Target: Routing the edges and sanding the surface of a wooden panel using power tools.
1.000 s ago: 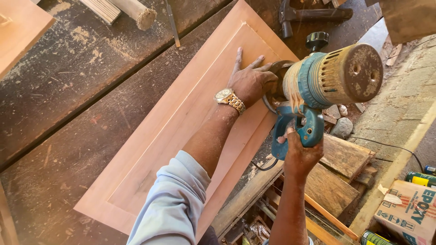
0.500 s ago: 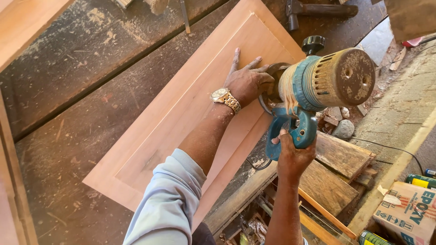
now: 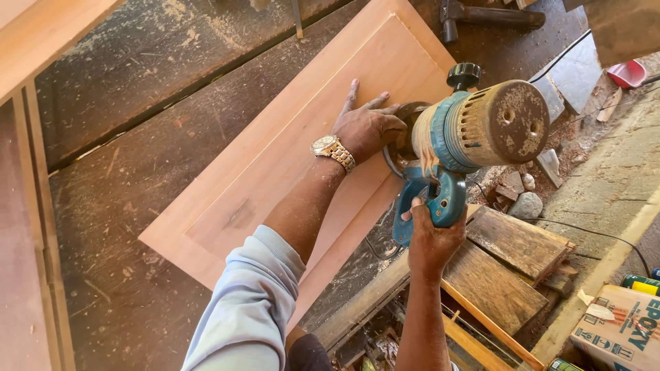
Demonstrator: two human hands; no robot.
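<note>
The left hand lies flat with fingers spread on the pale wooden door panel, which rests aslant on the dusty dark worktop, its grip open, while the right hand closes its grip on the blue handle of the router at the panel's right edge.
</note>
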